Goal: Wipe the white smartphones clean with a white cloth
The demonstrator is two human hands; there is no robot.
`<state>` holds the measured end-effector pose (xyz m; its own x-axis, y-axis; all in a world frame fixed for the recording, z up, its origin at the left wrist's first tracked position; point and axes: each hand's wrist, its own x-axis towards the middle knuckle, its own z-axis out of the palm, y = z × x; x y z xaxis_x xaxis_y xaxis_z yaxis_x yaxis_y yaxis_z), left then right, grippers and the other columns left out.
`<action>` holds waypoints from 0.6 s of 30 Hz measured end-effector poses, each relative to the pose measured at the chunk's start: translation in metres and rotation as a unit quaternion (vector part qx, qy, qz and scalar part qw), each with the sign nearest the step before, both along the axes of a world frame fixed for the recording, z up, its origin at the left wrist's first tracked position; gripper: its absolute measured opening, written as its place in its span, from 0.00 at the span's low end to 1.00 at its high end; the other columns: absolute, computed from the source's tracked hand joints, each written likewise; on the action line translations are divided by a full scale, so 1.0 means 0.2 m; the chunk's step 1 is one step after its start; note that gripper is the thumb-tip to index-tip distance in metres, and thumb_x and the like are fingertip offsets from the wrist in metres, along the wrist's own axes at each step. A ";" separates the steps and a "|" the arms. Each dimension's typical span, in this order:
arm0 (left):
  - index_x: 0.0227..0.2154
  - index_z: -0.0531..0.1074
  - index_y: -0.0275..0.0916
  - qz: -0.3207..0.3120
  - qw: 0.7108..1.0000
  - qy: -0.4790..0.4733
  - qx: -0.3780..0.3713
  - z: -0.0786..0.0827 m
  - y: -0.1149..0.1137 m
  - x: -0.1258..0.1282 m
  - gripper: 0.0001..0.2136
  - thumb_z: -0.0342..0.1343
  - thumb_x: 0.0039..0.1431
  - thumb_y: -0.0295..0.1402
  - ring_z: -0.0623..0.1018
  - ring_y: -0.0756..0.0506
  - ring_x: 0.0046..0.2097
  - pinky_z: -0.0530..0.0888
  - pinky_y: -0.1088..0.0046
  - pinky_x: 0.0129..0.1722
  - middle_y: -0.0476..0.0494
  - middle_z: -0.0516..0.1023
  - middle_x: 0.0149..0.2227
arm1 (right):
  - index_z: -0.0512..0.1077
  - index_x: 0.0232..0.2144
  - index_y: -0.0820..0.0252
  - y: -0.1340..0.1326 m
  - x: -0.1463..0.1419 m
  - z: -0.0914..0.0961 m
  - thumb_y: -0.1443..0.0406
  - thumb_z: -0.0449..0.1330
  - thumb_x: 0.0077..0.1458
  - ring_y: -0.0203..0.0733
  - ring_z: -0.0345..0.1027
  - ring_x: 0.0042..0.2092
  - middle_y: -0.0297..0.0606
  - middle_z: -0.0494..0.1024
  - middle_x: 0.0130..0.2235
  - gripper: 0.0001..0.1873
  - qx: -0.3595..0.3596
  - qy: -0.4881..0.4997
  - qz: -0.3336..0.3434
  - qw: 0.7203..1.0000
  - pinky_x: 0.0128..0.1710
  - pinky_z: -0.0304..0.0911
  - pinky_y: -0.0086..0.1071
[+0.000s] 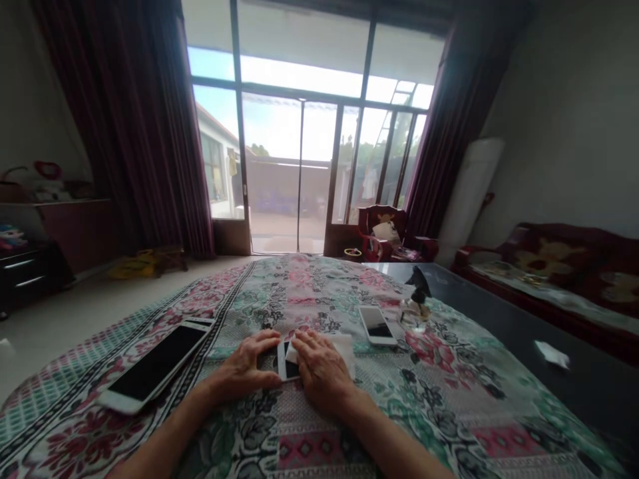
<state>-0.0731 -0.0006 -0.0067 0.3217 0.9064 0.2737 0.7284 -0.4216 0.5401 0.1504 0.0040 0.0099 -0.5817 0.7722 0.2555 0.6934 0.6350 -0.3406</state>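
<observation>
A small phone [287, 367] with a white frame and dark screen lies on the flowered cloth [439, 392] between my hands. My left hand [247, 367] lies over its left side, fingers curled round the edge and holding it down. My right hand [322, 369] rests flat with its fingers pressing a white tissue [345, 347] onto the phone's right part. Most of the phone is hidden under the two hands.
A large white tablet [156, 366] with a dark screen lies to the left. A white phone [377, 325] and a small glass spray bottle [417, 306] sit to the right. A crumpled tissue [552, 353] lies on the dark table [504, 319]. A sofa stands right.
</observation>
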 end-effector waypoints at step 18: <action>0.53 0.70 0.39 -0.007 0.999 0.024 -0.036 0.03 0.01 0.00 0.31 0.65 0.45 0.43 0.64 0.36 0.62 0.61 0.61 0.62 0.38 0.67 0.61 | 0.66 0.54 0.56 -0.07 -0.03 0.02 0.67 0.47 0.61 0.43 0.54 0.62 0.36 0.65 0.61 0.20 0.052 0.015 0.098 0.994 0.63 0.46 0.39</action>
<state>-0.0728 0.0010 -0.0008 0.3461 0.9184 0.1919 0.7478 -0.3936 0.5346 0.1436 -0.0105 0.0129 -0.7095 0.6133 0.3472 0.5436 0.7898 -0.2841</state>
